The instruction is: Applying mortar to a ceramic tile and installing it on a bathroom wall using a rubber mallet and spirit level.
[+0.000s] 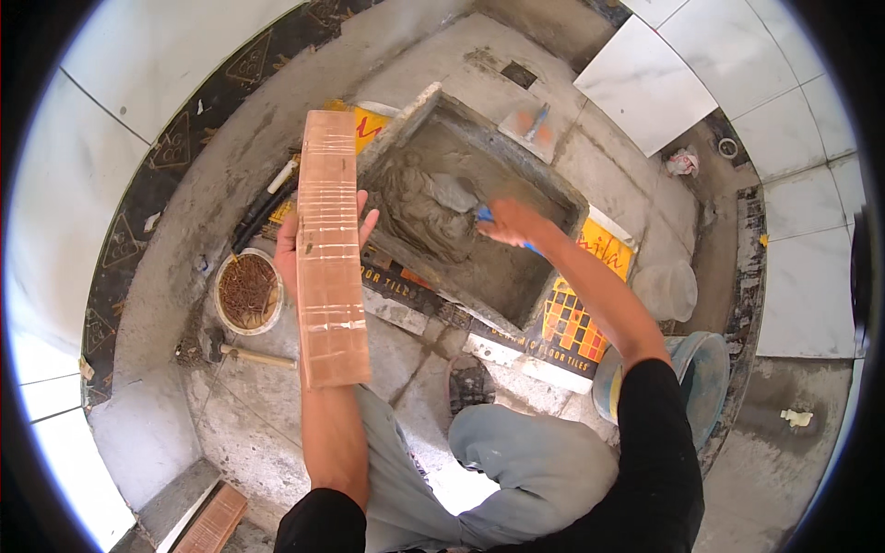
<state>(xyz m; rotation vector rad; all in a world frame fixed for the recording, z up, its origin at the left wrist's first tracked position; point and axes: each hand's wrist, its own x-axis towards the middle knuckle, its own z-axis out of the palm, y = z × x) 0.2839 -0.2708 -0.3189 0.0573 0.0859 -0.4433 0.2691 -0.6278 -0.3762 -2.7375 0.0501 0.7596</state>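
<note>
My left hand grips a long, narrow tile strip from beneath and holds it up. The face turned toward me is reddish-brown, with pale ridges running across it. My right hand, slightly blurred, is closed around the blue handle of a trowel. Its blade rests in wet grey mortar, heaped toward the left end of a rectangular trough. The mortar hides part of the blade. The trough stands on flattened yellow-and-black tile cartons.
A white bucket of rusty nails or similar bits stands left, near a wooden-handled hammer. Behind the trough lies a small plate with a tool. Buckets stand by my right elbow. Another tile strip lies lower left.
</note>
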